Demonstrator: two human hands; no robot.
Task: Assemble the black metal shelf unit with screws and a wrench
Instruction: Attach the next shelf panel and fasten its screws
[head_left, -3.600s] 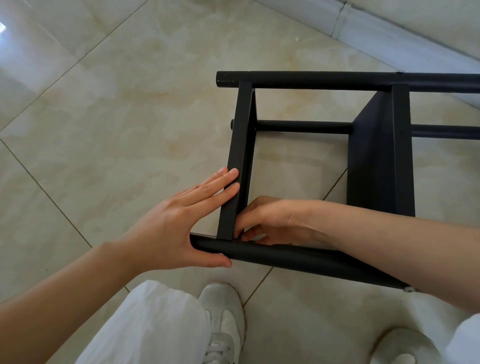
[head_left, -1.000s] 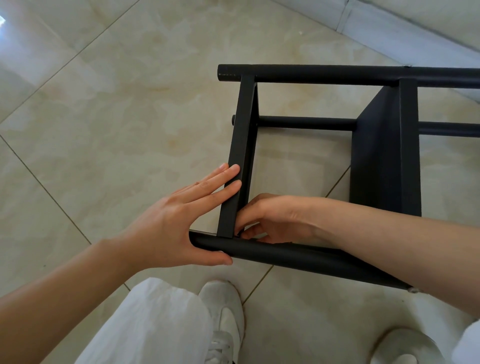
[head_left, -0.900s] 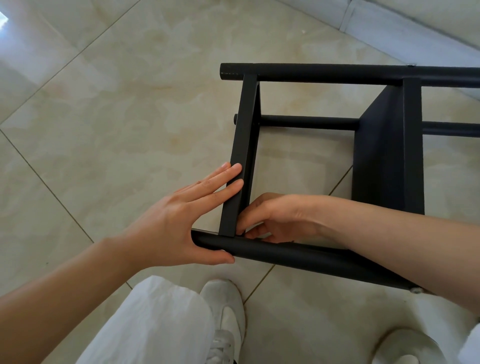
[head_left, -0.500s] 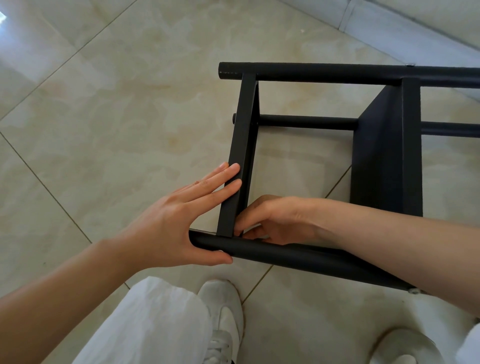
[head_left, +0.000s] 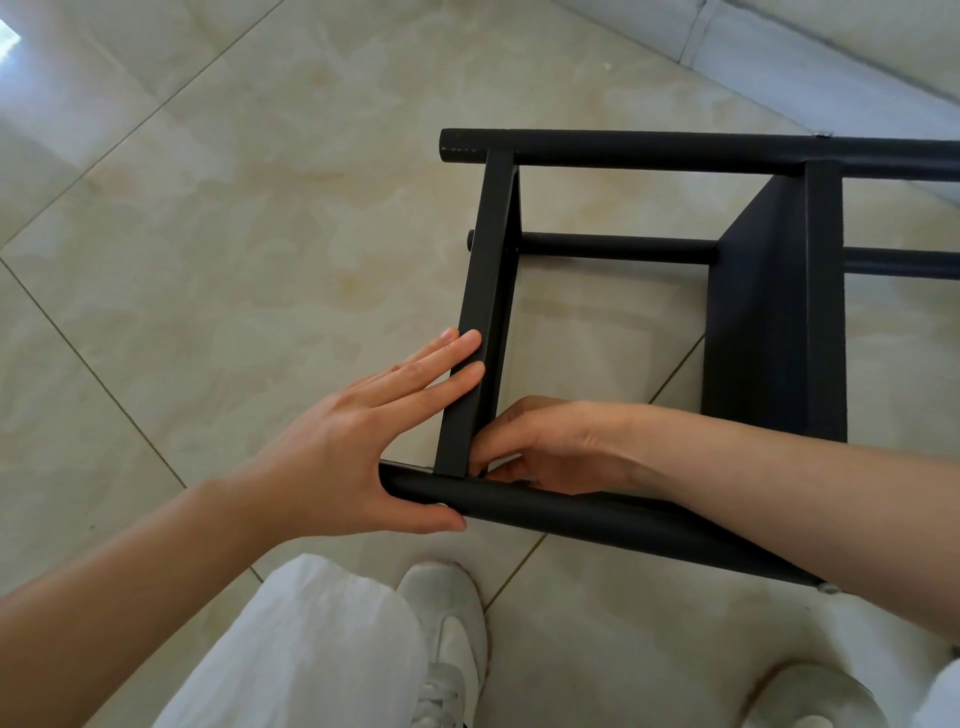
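Straight fingers (head_left: 447, 364) of the left hand (head_left: 337, 447) press flat on the crossbar (head_left: 480, 306), thumb under the near tube (head_left: 571, 512). Right hand (head_left: 545, 447) is nearer the joint, its curled fingertips tucked at that corner inside the shelf frame (head_left: 675, 150); whether they pinch a screw is hidden. Crossbar runs away from the person, tube across. The frame lies on its side on the tile floor (head_left: 234, 208); room inside the corner looks tight.
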